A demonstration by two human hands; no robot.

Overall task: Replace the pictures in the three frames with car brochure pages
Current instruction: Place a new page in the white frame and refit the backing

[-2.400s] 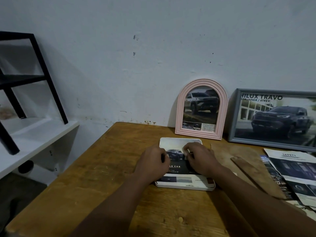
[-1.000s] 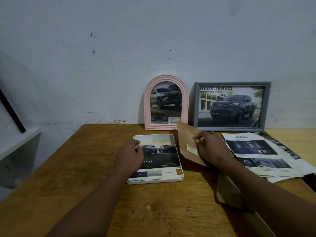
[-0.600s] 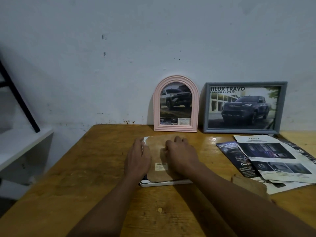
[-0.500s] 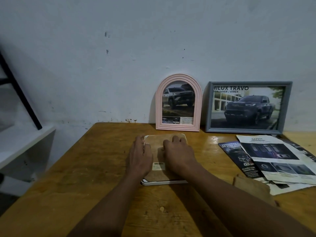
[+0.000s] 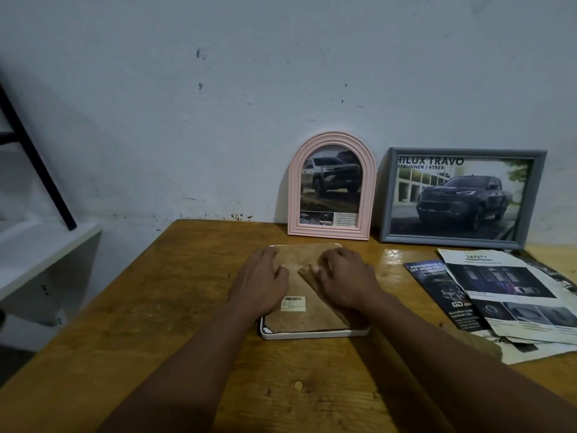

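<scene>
A wooden surface (image 5: 156, 307) stands against a pale wall. Near its middle a white frame (image 5: 312, 333) lies face down, with its brown backing board (image 5: 299, 320) up and a barcode label (image 5: 293, 303) on the board. Both hands rest on the board. The left hand (image 5: 260, 284) lies on the board's left side, fingers lightly bent, holding nothing. The right hand (image 5: 345, 281) lies on the right side over a darker brown stand flap (image 5: 307, 275). Its fingers are curled with their tips on the flap, and I cannot tell whether they pinch it or only press.

At the far edge, leaning on the wall, stand a pink arched frame (image 5: 293, 189) and, just beside it on the right, a grey frame (image 5: 385, 195). Each shows a pickup truck. Loose brochure pages (image 5: 515, 295) lie overlapping by the right edge. A white shelf (image 5: 40, 245) stands left of the surface.
</scene>
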